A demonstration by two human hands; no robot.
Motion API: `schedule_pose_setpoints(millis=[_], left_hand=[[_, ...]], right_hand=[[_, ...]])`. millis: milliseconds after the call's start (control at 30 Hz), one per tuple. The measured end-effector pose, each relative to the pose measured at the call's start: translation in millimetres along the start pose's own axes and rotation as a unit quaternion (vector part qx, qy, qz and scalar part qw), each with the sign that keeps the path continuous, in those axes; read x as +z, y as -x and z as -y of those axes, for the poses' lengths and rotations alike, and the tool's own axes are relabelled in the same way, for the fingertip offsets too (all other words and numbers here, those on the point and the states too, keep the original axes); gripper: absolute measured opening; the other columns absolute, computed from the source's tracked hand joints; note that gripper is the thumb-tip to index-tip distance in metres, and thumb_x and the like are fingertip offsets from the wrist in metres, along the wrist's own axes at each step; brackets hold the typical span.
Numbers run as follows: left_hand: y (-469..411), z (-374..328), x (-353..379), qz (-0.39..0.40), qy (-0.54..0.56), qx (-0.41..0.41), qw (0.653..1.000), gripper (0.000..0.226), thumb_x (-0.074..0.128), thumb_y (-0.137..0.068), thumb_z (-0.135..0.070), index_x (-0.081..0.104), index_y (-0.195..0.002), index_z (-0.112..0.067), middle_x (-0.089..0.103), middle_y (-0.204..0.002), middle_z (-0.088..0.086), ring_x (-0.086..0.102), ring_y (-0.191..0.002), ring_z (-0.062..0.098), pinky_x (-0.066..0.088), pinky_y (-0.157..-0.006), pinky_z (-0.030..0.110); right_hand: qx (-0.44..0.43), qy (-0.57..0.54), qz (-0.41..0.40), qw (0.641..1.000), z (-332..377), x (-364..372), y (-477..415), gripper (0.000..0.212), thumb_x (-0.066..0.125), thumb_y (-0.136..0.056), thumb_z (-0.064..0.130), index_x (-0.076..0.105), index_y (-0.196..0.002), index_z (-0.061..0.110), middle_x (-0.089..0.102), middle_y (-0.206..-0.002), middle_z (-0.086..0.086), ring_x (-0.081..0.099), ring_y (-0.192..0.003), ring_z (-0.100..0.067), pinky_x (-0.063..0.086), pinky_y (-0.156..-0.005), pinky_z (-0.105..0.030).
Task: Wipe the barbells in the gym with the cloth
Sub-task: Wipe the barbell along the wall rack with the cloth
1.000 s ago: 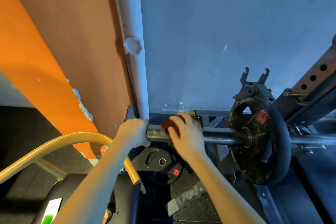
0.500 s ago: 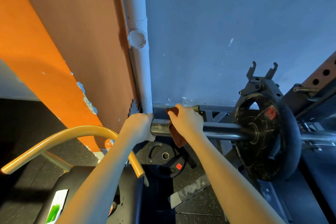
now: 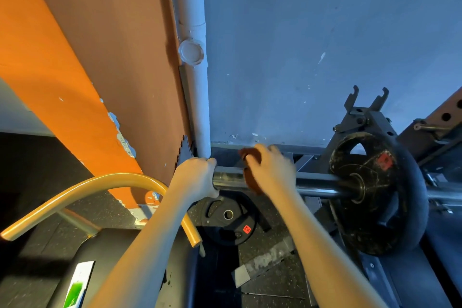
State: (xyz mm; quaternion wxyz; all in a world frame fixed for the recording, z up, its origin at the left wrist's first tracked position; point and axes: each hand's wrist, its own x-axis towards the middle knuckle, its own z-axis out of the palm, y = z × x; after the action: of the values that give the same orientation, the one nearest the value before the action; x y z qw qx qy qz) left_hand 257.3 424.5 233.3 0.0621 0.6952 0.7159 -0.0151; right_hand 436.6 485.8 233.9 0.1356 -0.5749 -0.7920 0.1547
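Your barbell point(image 3: 317, 185) is a steel bar with a polished, faintly scuffed sleeve, lying roughly level across the middle of the view, just in front of the blue wall point(image 3: 325, 32). Its long axis runs left to right and dips a little toward the right, where it disappears past the rack point(image 3: 365, 120). The free end points left, and your left hand point(image 3: 197, 177) is wrapped tightly around that end. Your right hand point(image 3: 272, 172) sits just beside it on the sleeve, fingers curled over a rust-brown cloth point(image 3: 250, 181) that drapes around the bar and shows above and below your knuckles. Further right, a worn black weight plate point(image 3: 375, 207) hangs on the bar, upright, with a red label point(image 3: 383, 161) on its face. The writing there is too blurred to read. A smaller black plate point(image 3: 225, 230) lies flat on the floor point(image 3: 275, 282) below your hands, and its red sticker point(image 3: 247, 229) carries dark marks you cannot make out
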Motion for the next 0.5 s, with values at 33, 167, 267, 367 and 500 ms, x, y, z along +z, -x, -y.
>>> schedule_pose_setpoints(millis=[33,167,267,367,500], left_hand=[[0.3,0.0,0.4,0.001,0.0,-0.002,1.0,0.044,0.071,-0.072,-0.042,0.055,-0.105,-0.017,0.061,-0.09,0.002,0.049,-0.077,0.018,0.05,-0.066,0.032],[1.7,-1.0,0.1,-0.01,0.008,-0.001,1.0,0.048,0.073,-0.069,-0.043,0.056,-0.105,-0.016,0.057,-0.086,0.0,0.049,-0.078,0.019,0.05,-0.065,0.034],[2.1,-1.9,-0.7,-0.011,0.004,-0.001,1.0,0.049,0.072,-0.072,-0.043,0.056,-0.11,-0.016,0.053,-0.086,-0.002,0.046,-0.079,0.017,0.042,-0.062,0.029],[1.2,-1.2,-0.9,-0.011,0.007,0.0,1.0,0.05,0.072,-0.073,-0.043,0.056,-0.111,-0.016,0.054,-0.087,-0.001,0.046,-0.079,0.016,0.041,-0.063,0.028],[2.5,-3.7,-3.6,0.002,0.015,-0.015,1.0,0.051,0.073,-0.071,-0.046,0.054,-0.109,-0.017,0.055,-0.088,-0.002,0.055,-0.089,0.021,0.052,-0.074,0.033]], right_hand=[[-0.036,-0.004,-0.022,0.999,3.6,7.8,16.9,0.041,0.05,-0.098,0.044,0.047,-0.133,0.024,0.053,-0.129,-0.005,0.058,-0.109,-0.024,0.051,-0.092,-0.04],[-0.143,0.024,-0.09,0.985,-13.1,9.8,49.5,0.045,0.069,-0.087,0.036,0.054,-0.128,0.022,0.052,-0.133,-0.008,0.055,-0.114,-0.033,0.051,-0.089,-0.044],[-0.041,0.005,-0.084,0.996,-41.1,-7.5,35.6,0.041,0.053,-0.096,0.041,0.05,-0.133,0.023,0.052,-0.132,-0.004,0.056,-0.113,-0.026,0.05,-0.089,-0.038],[0.046,-0.006,-0.149,0.988,-31.5,-6.1,26.1,0.039,0.051,-0.097,0.041,0.051,-0.131,0.022,0.056,-0.124,-0.007,0.059,-0.108,-0.029,0.05,-0.09,-0.041],[-0.099,0.004,-0.124,0.987,29.4,26.8,31.0,0.035,0.063,-0.089,0.039,0.057,-0.119,0.021,0.06,-0.115,-0.007,0.066,-0.09,-0.026,0.053,-0.083,-0.04]])
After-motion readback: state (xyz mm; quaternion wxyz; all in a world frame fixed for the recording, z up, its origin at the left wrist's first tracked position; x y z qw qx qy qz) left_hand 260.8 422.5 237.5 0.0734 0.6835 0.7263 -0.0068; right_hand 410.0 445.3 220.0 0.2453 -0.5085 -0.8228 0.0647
